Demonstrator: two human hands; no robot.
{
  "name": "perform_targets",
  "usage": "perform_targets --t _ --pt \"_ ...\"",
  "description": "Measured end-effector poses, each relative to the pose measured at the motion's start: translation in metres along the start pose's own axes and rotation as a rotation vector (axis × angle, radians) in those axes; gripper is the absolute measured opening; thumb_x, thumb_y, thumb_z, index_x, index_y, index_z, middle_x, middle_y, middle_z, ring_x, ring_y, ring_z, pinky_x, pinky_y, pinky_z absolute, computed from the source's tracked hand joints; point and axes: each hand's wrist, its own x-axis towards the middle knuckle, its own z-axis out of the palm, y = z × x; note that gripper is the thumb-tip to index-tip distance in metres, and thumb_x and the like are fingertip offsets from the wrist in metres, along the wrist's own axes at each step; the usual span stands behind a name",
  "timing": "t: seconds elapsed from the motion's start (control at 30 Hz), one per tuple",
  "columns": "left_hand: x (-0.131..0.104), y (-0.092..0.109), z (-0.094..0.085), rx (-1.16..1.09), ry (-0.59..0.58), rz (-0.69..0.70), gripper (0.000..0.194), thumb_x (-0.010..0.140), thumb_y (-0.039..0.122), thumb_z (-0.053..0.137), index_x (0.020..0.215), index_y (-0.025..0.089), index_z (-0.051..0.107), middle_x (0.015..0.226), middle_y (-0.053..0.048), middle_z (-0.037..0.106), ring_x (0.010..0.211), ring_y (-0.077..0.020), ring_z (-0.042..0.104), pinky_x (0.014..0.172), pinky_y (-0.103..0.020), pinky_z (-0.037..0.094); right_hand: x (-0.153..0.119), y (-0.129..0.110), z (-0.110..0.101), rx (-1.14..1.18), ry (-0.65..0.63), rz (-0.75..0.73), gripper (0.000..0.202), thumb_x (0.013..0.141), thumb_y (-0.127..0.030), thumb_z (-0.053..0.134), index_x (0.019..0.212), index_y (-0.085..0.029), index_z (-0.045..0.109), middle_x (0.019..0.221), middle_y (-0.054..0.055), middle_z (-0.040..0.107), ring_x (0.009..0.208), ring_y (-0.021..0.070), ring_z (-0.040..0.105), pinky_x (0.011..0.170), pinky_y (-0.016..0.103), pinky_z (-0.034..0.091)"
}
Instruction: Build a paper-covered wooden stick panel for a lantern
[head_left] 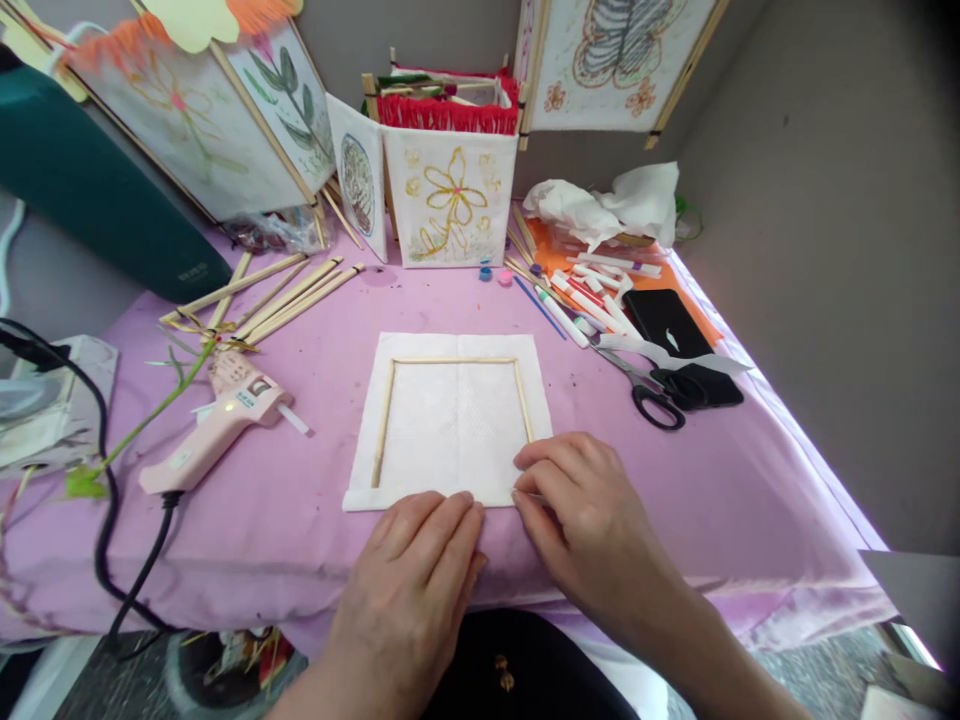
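A white sheet [454, 430], thin like tissue or cloth, lies at the middle of the table with a frame of thin wooden sticks [454, 361] on it. Its near edge is folded over in a narrow strip that covers the frame's near side. My left hand [420, 560] rests flat on that folded edge, fingers stretched out and pressing down. At the near right corner, my right hand [574, 500] pinches the sheet's edge between thumb and fingers. The right hand hides the lower part of the frame's right stick.
A pink glue gun [232, 420] with a black cord lies left, below loose wooden sticks [292, 300]. Scissors [652, 395], markers [592, 300] and a black phone [679, 340] lie right. Decorated lantern panels [454, 235] stand behind; a teal container [97, 180] stands left.
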Motion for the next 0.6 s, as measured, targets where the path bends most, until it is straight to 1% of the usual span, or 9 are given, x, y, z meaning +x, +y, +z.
perform_targets --t 0.03,0.07,0.1,0.17,0.2,0.3,0.33,0.43,0.6 --pt "0.000 0.000 0.001 0.005 -0.005 -0.006 0.028 0.087 0.010 0.057 0.114 0.007 0.063 0.110 -0.011 0.069 0.099 -0.0248 0.056 0.084 -0.042 0.054 -0.002 0.001 0.000 -0.001 0.029 0.001 0.010 0.085 -0.011 0.054 0.083 -0.016 0.062 0.097 0.010 0.065 0.092 0.0239 0.056 0.083 0.045 0.045" --pt "0.001 0.000 0.001 0.010 -0.007 -0.008 0.028 0.087 0.010 0.057 0.114 0.008 0.063 0.110 -0.010 0.069 0.099 -0.0250 0.056 0.084 -0.042 0.053 -0.004 0.002 -0.001 -0.003 0.085 0.000 0.009 0.084 -0.012 0.056 0.090 -0.015 0.063 0.102 0.011 0.064 0.096 0.0251 0.055 0.085 0.046 0.045" --pt "0.001 0.000 0.002 0.015 -0.004 -0.006 0.028 0.087 0.010 0.057 0.114 0.008 0.063 0.110 -0.010 0.069 0.099 -0.0251 0.056 0.084 -0.043 0.053 -0.007 0.002 -0.002 -0.003 0.152 -0.006 0.014 0.083 -0.012 0.058 0.096 -0.013 0.062 0.106 0.013 0.062 0.100 0.0261 0.055 0.086 0.047 0.046" --pt "0.000 0.000 0.002 0.021 0.008 0.001 0.029 0.087 0.011 0.057 0.114 0.008 0.063 0.110 -0.010 0.069 0.098 -0.0253 0.056 0.084 -0.043 0.052 -0.016 -0.001 -0.003 0.029 0.258 -0.053 0.021 0.082 -0.012 0.060 0.102 -0.012 0.061 0.107 0.014 0.062 0.102 0.0260 0.055 0.089 0.048 0.047" --pt "0.000 0.000 0.003 0.025 0.011 0.003 0.029 0.087 0.011 0.057 0.114 0.008 0.062 0.110 -0.010 0.069 0.098 -0.0254 0.056 0.084 -0.044 0.052 -0.020 -0.004 -0.003 0.062 0.264 -0.103 0.021 0.082 -0.011 0.060 0.103 -0.013 0.061 0.105 0.012 0.063 0.101 0.0248 0.056 0.090 0.047 0.049" --pt "-0.003 -0.002 0.004 0.029 0.005 0.029 0.029 0.089 0.011 0.052 0.116 0.006 0.061 0.112 -0.012 0.068 0.100 -0.0264 0.055 0.086 -0.045 0.050 -0.032 -0.013 0.001 0.128 0.157 -0.276 0.025 0.082 -0.013 0.060 0.107 -0.013 0.061 0.103 0.010 0.066 0.101 0.0223 0.059 0.095 0.044 0.051" --pt "-0.004 -0.003 0.004 0.028 -0.004 0.040 0.029 0.090 0.010 0.049 0.116 0.006 0.060 0.113 -0.013 0.067 0.102 -0.0268 0.054 0.086 -0.046 0.050 -0.035 -0.016 0.004 0.124 0.125 -0.309 0.026 0.083 -0.014 0.061 0.109 -0.011 0.061 0.105 0.010 0.067 0.103 0.0221 0.059 0.097 0.043 0.050" --pt "-0.005 -0.005 0.003 0.021 -0.013 0.060 0.029 0.090 0.011 0.046 0.115 0.005 0.060 0.114 -0.014 0.067 0.103 -0.0269 0.054 0.088 -0.045 0.048 -0.038 -0.020 0.013 0.078 0.075 -0.310 0.030 0.083 -0.016 0.061 0.112 -0.008 0.060 0.109 0.011 0.068 0.109 0.0221 0.058 0.103 0.043 0.047" --pt "-0.003 -0.005 0.003 0.005 0.001 0.042 0.028 0.091 0.013 0.046 0.114 0.010 0.061 0.113 -0.010 0.068 0.101 -0.0247 0.056 0.090 -0.043 0.044 -0.036 -0.017 0.016 0.080 0.048 -0.273 0.028 0.085 -0.016 0.058 0.112 -0.009 0.060 0.107 0.011 0.068 0.106 0.0214 0.060 0.105 0.045 0.045"
